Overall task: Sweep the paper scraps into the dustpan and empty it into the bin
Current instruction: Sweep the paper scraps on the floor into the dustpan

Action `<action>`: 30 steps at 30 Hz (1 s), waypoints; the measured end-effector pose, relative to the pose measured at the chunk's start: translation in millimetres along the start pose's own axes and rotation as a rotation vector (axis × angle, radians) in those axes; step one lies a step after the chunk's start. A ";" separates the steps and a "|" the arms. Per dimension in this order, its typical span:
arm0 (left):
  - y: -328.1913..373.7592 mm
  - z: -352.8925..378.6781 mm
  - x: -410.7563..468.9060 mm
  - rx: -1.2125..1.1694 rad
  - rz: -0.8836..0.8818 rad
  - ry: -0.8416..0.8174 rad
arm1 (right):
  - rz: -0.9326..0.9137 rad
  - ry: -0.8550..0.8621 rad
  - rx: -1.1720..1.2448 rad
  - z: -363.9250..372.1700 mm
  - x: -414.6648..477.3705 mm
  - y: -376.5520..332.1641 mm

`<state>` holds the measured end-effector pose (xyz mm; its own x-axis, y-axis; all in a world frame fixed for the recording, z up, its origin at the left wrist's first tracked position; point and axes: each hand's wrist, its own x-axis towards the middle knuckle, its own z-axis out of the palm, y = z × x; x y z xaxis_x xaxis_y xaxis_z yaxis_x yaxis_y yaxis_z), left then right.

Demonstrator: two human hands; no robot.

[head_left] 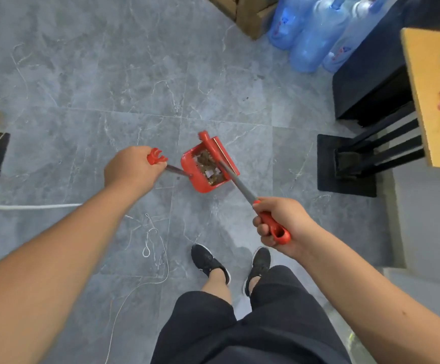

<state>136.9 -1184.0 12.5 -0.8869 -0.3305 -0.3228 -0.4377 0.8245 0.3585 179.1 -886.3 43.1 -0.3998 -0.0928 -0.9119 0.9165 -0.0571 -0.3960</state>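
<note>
On grey floor, one dustpan (pixel 200 177), one broom (pixel 220 156), two hands

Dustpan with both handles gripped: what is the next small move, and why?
Probably lift the red dustpan level with the left hand and carry it off to find the bin. The paper scraps lie inside, the broom, held by the right hand, rests across its mouth, and no bin shows.
</note>
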 end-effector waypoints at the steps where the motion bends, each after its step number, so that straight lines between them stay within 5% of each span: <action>1: 10.7 1.3 0.6 -0.002 0.024 -0.001 | -0.012 0.006 0.021 -5.9 -4.5 0.2; 30: 314.7 141.8 -133.7 0.274 0.800 -0.255 | -0.081 0.406 0.676 -222.3 -141.0 136.1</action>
<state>138.7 -815.2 44.3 -0.8380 0.4785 -0.2625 0.3799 0.8567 0.3490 363.6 -660.0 93.8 -0.3084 0.2997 -0.9028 0.6247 -0.6519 -0.4298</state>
